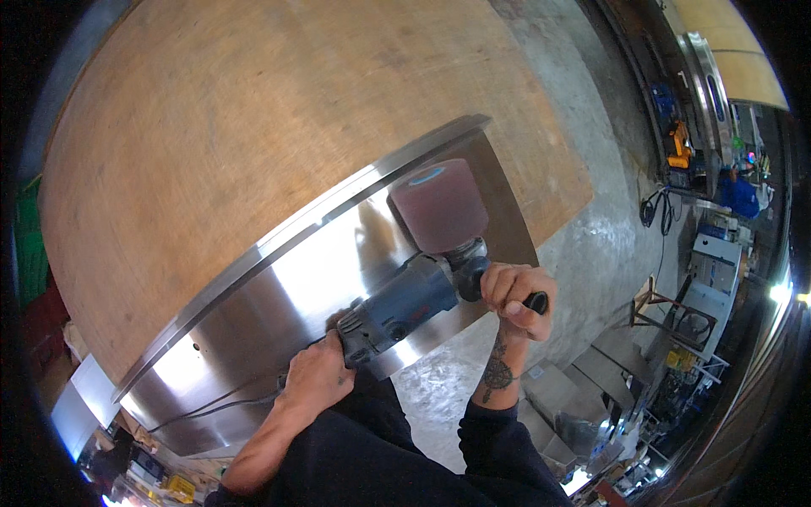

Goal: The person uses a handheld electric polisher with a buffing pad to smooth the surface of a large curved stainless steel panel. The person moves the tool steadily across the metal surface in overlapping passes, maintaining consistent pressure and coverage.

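Observation:
A blue-grey power sander (404,308) lies across the middle of the view, over a shiny stainless steel panel (317,270). Its wide reddish-brown sanding drum (441,207) is against or just above the steel near the panel's right end; which of the two I cannot tell. My left hand (317,376) is closed around the rear of the sander's body, where its fingers are partly hidden. The black side handle at the drum end is wrapped by my right hand (519,296). A dark power cord (224,407) trails from the sander leftward over the panel.
The panel rests on a large wooden tabletop (279,110), its raised edge facing away from me. Concrete floor (621,253) shows to the right. Flattened cardboard (574,393) lies at lower right, near a dark metal frame (676,321). Tools and an orange object (679,145) stand far right.

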Available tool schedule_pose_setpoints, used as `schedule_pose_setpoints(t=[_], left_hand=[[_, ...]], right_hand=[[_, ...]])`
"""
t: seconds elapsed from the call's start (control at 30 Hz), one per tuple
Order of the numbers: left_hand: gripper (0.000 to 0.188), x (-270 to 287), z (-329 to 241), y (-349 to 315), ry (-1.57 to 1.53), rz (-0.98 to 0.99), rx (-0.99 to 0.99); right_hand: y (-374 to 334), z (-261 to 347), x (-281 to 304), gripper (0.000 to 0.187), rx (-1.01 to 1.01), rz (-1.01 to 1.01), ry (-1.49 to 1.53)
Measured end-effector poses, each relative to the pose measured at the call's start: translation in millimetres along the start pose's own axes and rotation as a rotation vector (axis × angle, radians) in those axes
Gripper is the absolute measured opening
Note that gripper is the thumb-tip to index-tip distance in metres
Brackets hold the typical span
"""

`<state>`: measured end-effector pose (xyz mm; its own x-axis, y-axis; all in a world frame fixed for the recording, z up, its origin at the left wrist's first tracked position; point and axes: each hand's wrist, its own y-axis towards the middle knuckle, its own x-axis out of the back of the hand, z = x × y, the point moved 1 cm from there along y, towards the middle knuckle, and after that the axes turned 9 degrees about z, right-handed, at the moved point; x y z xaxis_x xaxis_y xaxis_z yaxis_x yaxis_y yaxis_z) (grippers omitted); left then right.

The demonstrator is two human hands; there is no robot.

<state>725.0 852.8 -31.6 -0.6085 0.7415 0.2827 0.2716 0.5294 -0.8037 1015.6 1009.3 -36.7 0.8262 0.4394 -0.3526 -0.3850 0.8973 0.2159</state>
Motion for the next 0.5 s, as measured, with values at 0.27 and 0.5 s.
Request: schedule_pose_setpoints(t=[0.27, 0.5], left_hand=[[0.076, -6, -17, 27, -0.002, 0.009, -0.032], [0.037, 4, -40, 42, -0.021, 0.014, -0.070]], right_hand=[[11, 6, 30, 0.019, -0.003, -0.053, -0.006], [26, 13, 44, 0.019, 0.001, -0.070, -0.046]])
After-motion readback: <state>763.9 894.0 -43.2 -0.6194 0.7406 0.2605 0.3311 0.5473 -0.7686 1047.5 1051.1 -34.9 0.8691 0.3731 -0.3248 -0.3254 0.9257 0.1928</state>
